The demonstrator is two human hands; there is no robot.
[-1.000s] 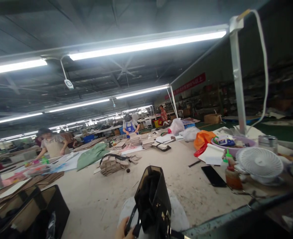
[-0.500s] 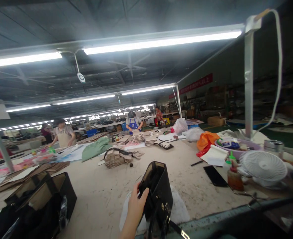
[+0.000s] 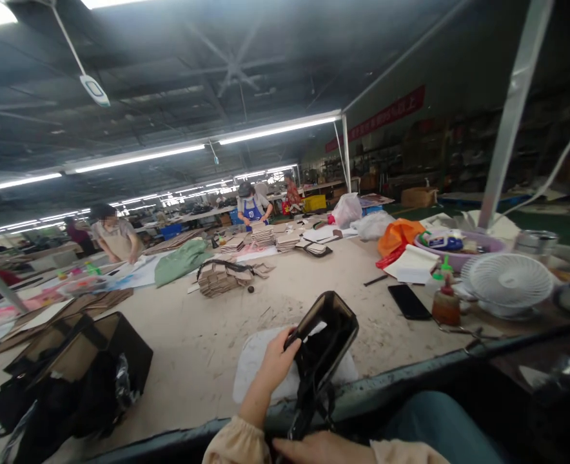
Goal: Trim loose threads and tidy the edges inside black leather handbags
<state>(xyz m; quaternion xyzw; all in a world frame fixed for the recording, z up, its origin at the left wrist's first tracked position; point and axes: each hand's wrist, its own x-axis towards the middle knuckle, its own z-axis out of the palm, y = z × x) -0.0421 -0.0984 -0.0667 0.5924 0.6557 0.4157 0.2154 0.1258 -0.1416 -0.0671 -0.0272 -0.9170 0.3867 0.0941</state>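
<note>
A black open-topped bag [image 3: 336, 325] is tilted over a white pad [image 3: 256, 354] at the table's front edge, its dark inside facing up with a small white piece in it. My left hand [image 3: 278, 361] grips the bag's left rim, thumb and fingers pinched over it. Low in the view, my right hand [image 3: 321, 448] is at the dark straps hanging from the bag, near the table edge; its fingers are partly cut off and what they hold is unclear.
More black bags [image 3: 86, 367] stand at left. Brown stacked pieces [image 3: 222, 278] lie mid-table. On the right are a phone [image 3: 409, 302], a glue bottle [image 3: 445, 306], a white fan [image 3: 507, 283] and a purple basin [image 3: 491, 245]. Two people work across the table.
The bag has tipped so its opening faces me more, my left hand still on its rim. My right hand has come into view at the bottom. The camera view has tilted down.
</note>
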